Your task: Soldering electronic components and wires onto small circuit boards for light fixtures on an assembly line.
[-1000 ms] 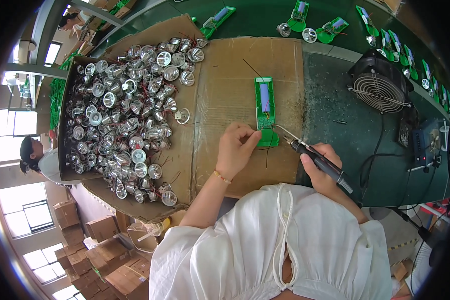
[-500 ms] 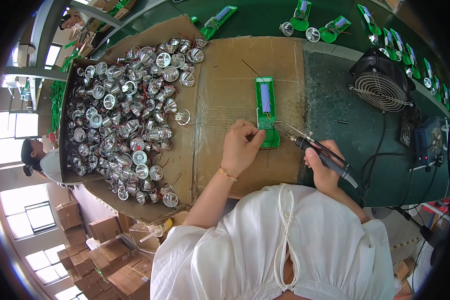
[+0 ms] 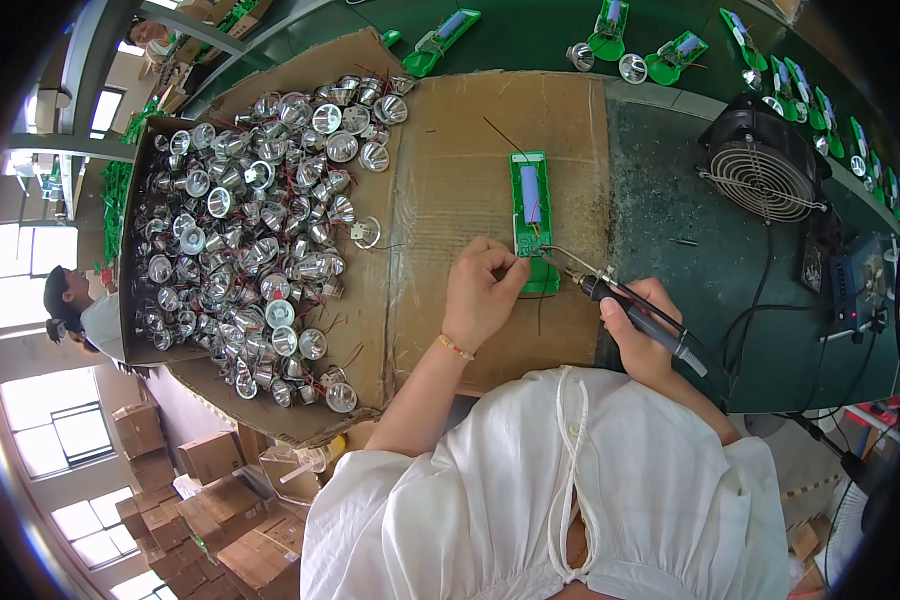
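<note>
A green flashlight housing (image 3: 543,278) lies on the cardboard, with a purple cylindrical battery (image 3: 530,193) and a small green circuit board (image 3: 530,243) in it. My left hand (image 3: 487,288) is closed in a pinch at the board's left edge; what the fingertips hold is too small to make out. From the right, my right hand (image 3: 645,330) grips a soldering iron (image 3: 630,308) with a thin metal feed tube clamped along it. The iron's tip and the tube's end come to the board close to my left fingertips. A thin dark wire hangs past the housing's near end.
Left of the cardboard sheet (image 3: 460,150), a carton (image 3: 260,420) holds many silvery reflector cups (image 3: 280,313) with red wires. A black fan (image 3: 760,175) stands at the right, near a blue soldering station (image 3: 855,290). Several green housings (image 3: 610,30) line the far edge.
The soldering iron and my right hand have shifted slightly left, and the feed tube sits lower at the board. A wire end now points toward me. The housings at the far edge have slid slightly right.
</note>
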`<action>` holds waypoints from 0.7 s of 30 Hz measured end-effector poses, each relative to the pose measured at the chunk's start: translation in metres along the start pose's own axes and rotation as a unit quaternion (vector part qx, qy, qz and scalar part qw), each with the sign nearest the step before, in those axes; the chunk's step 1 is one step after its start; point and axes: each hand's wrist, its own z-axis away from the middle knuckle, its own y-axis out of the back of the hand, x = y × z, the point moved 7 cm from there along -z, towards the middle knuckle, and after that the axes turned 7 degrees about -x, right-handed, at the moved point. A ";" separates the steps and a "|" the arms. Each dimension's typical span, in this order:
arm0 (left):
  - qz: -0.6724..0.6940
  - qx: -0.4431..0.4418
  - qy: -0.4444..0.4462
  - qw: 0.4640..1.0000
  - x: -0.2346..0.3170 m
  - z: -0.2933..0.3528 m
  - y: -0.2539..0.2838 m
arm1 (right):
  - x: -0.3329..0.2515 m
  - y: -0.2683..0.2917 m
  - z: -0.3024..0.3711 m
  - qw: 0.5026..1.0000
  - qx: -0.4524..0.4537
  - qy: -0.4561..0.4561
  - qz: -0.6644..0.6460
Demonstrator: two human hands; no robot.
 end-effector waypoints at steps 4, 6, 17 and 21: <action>0.018 -0.001 0.013 1.000 -0.003 0.000 -0.001 | 0.003 0.002 0.004 1.000 0.020 -0.010 -0.014; 0.018 -0.002 0.012 1.000 -0.004 -0.001 0.000 | 0.001 0.006 0.006 0.997 0.048 -0.017 -0.053; 0.013 -0.001 0.024 1.000 -0.003 -0.002 0.000 | -0.028 0.032 0.008 0.975 0.121 0.186 0.002; -0.011 0.000 0.023 1.000 0.000 -0.001 0.000 | 0.012 0.045 -0.011 0.989 0.121 0.024 0.087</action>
